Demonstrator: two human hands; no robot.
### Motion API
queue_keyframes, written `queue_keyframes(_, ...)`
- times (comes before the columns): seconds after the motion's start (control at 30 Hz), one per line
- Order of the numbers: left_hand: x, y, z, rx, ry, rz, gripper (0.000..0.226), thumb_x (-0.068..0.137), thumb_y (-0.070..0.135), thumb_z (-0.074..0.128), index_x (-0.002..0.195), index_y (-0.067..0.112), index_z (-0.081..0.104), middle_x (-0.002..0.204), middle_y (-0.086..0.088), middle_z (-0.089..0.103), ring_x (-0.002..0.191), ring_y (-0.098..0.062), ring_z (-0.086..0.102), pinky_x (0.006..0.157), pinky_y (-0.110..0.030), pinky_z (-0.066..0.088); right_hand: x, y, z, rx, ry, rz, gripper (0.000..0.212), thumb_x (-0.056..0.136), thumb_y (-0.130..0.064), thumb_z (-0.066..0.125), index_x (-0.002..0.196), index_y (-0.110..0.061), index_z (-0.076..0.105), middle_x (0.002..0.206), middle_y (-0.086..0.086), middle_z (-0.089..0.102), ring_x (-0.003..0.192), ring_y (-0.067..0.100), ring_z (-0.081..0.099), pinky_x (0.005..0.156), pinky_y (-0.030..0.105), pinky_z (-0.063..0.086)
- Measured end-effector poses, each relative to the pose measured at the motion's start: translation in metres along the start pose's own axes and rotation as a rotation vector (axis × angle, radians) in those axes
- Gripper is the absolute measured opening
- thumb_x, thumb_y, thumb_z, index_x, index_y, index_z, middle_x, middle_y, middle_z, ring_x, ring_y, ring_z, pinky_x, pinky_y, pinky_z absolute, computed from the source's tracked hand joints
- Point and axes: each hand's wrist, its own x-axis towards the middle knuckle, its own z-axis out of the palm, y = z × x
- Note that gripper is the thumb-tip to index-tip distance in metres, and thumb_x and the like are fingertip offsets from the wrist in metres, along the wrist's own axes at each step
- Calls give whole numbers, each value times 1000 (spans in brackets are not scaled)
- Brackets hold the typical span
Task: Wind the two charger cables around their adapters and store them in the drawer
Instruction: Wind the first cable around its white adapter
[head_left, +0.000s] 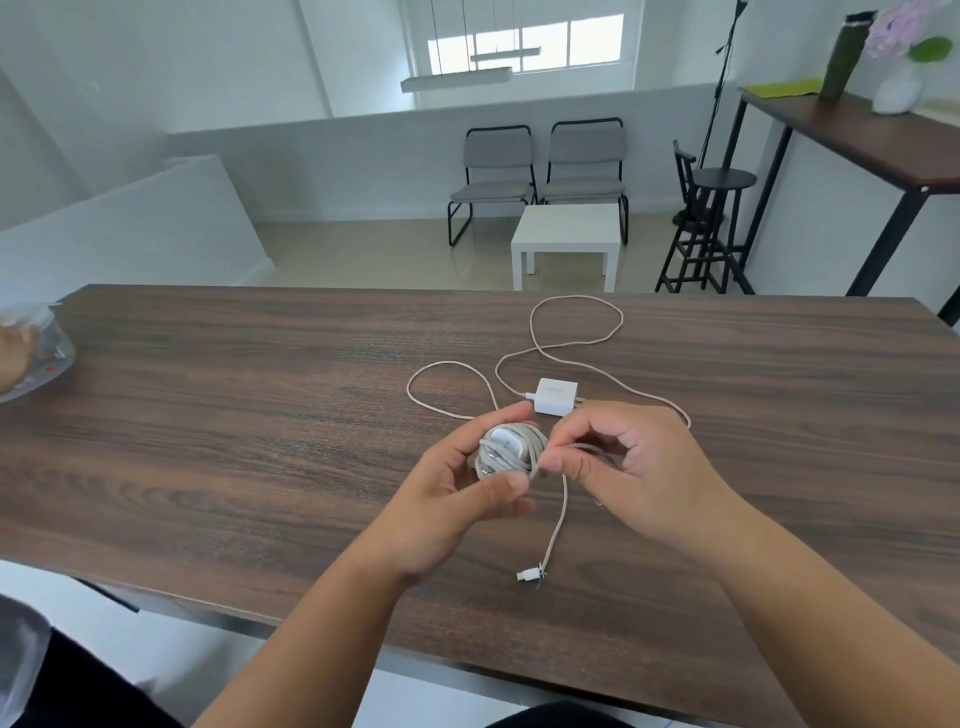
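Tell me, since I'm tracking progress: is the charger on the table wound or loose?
Loose. The second adapter lies on the table, its cable spread in open loops.

— Where are you working?

— You are in an office-style common room or lounge. You stand at a long wood-grain table (260, 395); past it two grey padded chairs (540, 176) on black frames sit side by side behind a low white side table (566, 234).

— Anything else that tells you so?

— You see a black bar stool (719, 218) beside a tall counter (852, 135) bearing a dark bottle (844, 57) and a white vase of flowers (898, 85), linear pendant lamps (457, 80), pale walls, a low partition, a high window (524, 44).
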Motion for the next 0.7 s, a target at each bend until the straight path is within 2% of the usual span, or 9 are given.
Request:
queue_keyframes(0.1, -1, 2, -3, -61, 22, 3, 60, 78, 20, 73, 134, 26, 54, 125, -10, 63, 111, -32, 63, 80, -36, 55, 6, 2, 4, 211, 19, 67, 5, 78, -20, 75, 77, -17, 71, 72, 2, 73, 67, 13, 69, 66, 24, 53)
queue_keyframes(0.17, -1, 1, -3, -129, 42, -11, 70, 71, 27, 83, 132, 16, 51, 117, -12, 65, 99, -32, 68, 76, -32, 55, 7, 3, 4, 301, 58, 94, 6, 77, -22, 75, 77, -17, 73, 73, 3, 72, 66, 14, 68, 65, 29, 56)
queue_keyframes(0.2, -1, 1, -2, -169, 47, -19, 73, 68, 31, 86, 128, 11, 50, 113, -13, 66, 93, -32, 69, 74, -31, 55, 7, 4, 2, 267, 75, 78, 7, 77, -25, 76, 78, -18, 74, 73, 1, 72, 67, 14, 67, 65, 31, 56)
queue_keyframes(0.3, 1, 0, 0, -258, 32, -22, 67, 66, 35, 86, 117, 3, 55, 101, -14, 70, 81, -27, 70, 64, -24, 56, 8, 3, -1, -19, 59, -83, 11, 82, -28, 70, 83, -18, 75, 77, -12, 71, 73, 11, 65, 67, 25, 50)
queue_keyframes(0.4, 4, -1, -1, -329, 57, -50, 67, 61, 41, 87, 111, 4, 64, 95, -15, 72, 73, -22, 71, 52, -20, 55, 10, 5, -3, -285, 74, -240, 17, 86, -29, 63, 87, -18, 75, 80, -8, 68, 77, 13, 58, 71, 24, 45)
queue_keyframes(0.5, 6, -3, 3, -407, 118, -103, 76, 51, 43, 91, 112, 5, 64, 94, -14, 73, 73, -21, 73, 51, -20, 57, 11, 10, -3, -563, 111, -321, 13, 87, -25, 62, 87, -18, 74, 86, -3, 64, 77, 18, 53, 74, 28, 43)
queue_keyframes(0.6, 9, -6, 5, -533, 155, -113, 73, 46, 40, 94, 107, 8, 71, 94, -16, 73, 74, -22, 74, 50, -19, 57, 12, 7, -3, -509, 114, -196, 8, 83, -19, 64, 85, -17, 71, 85, -2, 64, 75, 11, 56, 67, 23, 45)
queue_keyframes(0.7, 11, -5, 8, -602, 146, -115, 60, 57, 39, 88, 108, 13, 74, 92, -15, 73, 68, -19, 72, 46, -17, 55, 11, 2, -5, -170, 144, 52, 8, 79, -16, 75, 81, -25, 75, 75, -8, 69, 72, 9, 61, 65, 14, 44)
